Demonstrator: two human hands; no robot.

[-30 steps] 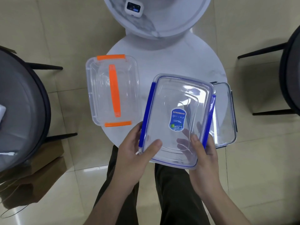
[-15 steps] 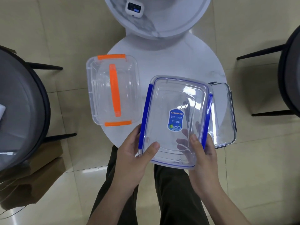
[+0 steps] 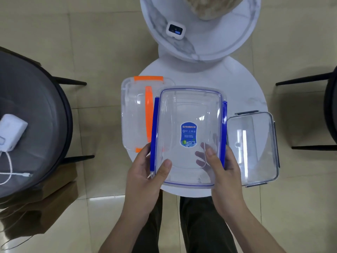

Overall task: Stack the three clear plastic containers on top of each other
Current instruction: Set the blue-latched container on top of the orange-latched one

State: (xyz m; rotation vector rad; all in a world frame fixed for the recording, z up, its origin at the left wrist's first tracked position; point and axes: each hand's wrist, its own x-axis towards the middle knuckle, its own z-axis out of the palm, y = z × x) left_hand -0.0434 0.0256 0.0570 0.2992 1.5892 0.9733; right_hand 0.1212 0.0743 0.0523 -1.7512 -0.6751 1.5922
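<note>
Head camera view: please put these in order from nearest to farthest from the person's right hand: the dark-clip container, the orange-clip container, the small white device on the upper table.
From the right hand:
1. Dark-clip container, just to its right on the round table.
2. Orange-clip container, on the left, partly behind the held blue-clip container.
3. Small white device, far up on the upper table.

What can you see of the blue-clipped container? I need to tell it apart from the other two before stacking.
The blue-clipped container is a clear plastic rectangular box with rounded corners, a blue-edged lid, blue latches along both long sides and a blue label at its centre. It looks empty and closed. The left hand and right hand grip its near corners, thumbs on top, holding it roughly level over the white round table. It overlaps the orange-clipped container.
</note>
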